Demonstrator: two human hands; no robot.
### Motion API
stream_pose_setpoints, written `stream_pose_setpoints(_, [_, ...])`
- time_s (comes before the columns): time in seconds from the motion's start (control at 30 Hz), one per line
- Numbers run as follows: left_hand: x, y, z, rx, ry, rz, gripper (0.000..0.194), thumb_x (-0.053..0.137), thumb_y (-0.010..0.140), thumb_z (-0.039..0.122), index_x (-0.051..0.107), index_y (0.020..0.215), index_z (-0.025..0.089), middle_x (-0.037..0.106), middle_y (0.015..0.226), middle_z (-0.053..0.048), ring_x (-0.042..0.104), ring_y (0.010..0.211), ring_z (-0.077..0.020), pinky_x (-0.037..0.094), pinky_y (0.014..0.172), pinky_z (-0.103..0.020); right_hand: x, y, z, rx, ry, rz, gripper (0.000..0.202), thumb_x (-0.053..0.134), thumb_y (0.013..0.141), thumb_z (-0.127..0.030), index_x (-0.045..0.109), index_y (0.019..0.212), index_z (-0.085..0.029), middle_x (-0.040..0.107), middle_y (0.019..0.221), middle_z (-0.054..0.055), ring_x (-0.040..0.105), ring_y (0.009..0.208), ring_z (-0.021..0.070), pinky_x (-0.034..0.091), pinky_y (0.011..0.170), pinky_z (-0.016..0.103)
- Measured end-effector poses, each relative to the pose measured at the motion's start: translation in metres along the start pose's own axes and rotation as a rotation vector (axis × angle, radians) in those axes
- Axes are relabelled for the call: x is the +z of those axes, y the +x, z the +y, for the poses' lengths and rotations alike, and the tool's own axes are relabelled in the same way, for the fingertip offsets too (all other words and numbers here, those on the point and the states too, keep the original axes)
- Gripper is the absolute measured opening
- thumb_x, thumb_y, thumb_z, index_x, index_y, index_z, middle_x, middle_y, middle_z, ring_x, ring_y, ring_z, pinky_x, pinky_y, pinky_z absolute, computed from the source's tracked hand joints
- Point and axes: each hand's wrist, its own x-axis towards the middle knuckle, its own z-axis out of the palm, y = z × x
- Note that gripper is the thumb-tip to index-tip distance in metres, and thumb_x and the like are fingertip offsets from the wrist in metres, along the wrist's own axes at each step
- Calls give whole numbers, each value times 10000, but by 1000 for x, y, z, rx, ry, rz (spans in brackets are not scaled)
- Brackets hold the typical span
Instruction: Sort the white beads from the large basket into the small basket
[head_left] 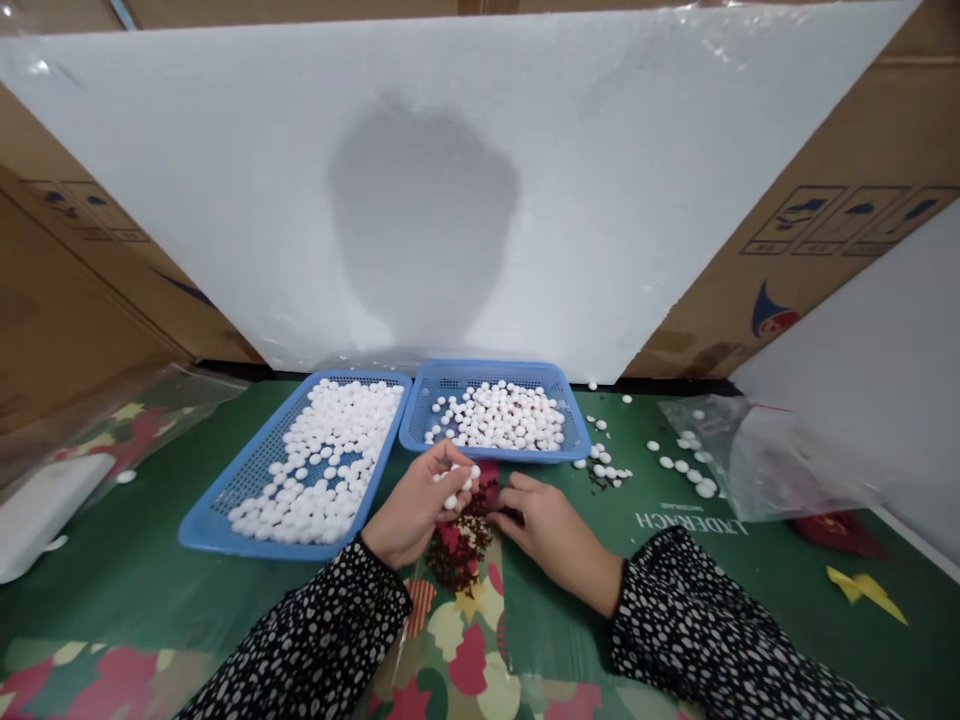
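My left hand (420, 505) is curled around several small white round pieces (459, 484) in front of the baskets. Close by on its right, my right hand (534, 510) has its fingers bent and pressed together over dark red crumbs (457, 555); what they hold, if anything, is hidden. The crumbs lie on the patterned sheet beneath both hands. Behind them sits a blue basket (495, 456) with white pieces and some dark bits. A second blue basket (206, 532), at the left, holds many white pieces.
Loose white pieces (600, 455) are scattered right of the baskets. A clear plastic bag (795, 470) and yellow scraps (866, 590) lie at the right. A white box (56, 510) is at the far left. A white panel (585, 200) stands behind.
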Motion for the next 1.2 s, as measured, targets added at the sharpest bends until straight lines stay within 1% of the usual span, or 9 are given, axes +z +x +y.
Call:
stream_pose_setpoints(0.23, [2,-1,0,-19,-2,-9,285,667,840,352,428,836,199,530,689,35,345,491,-34,153,428,-158,-16,-5,4,-85,48,-65,174,666,868,-10,667,832,-180,597,853,23,603,785,200,474,691,286])
stream_pose_setpoints(0.3, [3,-1,0,-31,-17,-26,285,674,835,348,433,830,196,537,689,31,343,486,-33,140,421,-159,-20,-6,3,-72,221,6,142,634,909,-63,663,865,-195,631,851,16,613,782,196,476,704,291])
stream_pose_setpoints(0.37, [4,-1,0,-45,-39,-54,281,676,833,344,442,823,191,545,689,28,337,477,-30,124,412,-160,-22,-5,0,-15,514,96,85,606,947,-149,651,902,-206,662,830,6,627,755,183,482,691,283])
stream_pose_setpoints(0.43, [5,-1,0,-62,-70,-85,277,678,833,342,448,820,188,553,686,27,331,466,-26,114,405,-157,-22,-2,-3,55,774,144,60,622,943,-242,636,901,-201,680,798,7,638,719,179,490,663,277])
stream_pose_setpoints(0.5, [6,-1,0,-76,-92,-105,280,683,829,345,452,816,186,551,664,34,324,451,-23,111,397,-154,-22,-1,-5,94,905,150,131,672,908,-312,629,874,-192,686,781,14,642,711,181,492,655,278])
stream_pose_setpoints(0.77, [7,-4,0,-97,-89,-136,267,670,845,323,441,820,188,558,642,37,356,454,-27,135,390,-146,-20,0,-6,91,965,148,167,716,879,-341,655,843,-190,634,790,-1,561,697,155,442,644,256])
stream_pose_setpoints(0.9, [6,-4,-1,-100,-91,-167,250,657,856,306,439,825,187,556,637,38,361,456,-26,143,392,-144,-21,1,-6,27,902,164,152,708,893,-323,670,829,-191,629,863,14,565,785,172,437,722,281])
stream_pose_setpoints(1.03, [6,-5,-2,-109,-75,-192,237,652,857,289,440,828,187,554,625,40,354,442,-22,146,386,-141,-21,1,-7,34,960,137,146,721,886,-312,665,834,-187,651,909,23,579,799,171,448,723,275])
stream_pose_setpoints(1.2, [6,-6,-5,-124,-59,-218,228,641,869,283,438,828,188,553,605,38,331,419,-19,127,381,-148,-19,-1,-7,95,996,146,174,764,849,-306,654,808,-177,652,763,1,571,676,147,437,624,240])
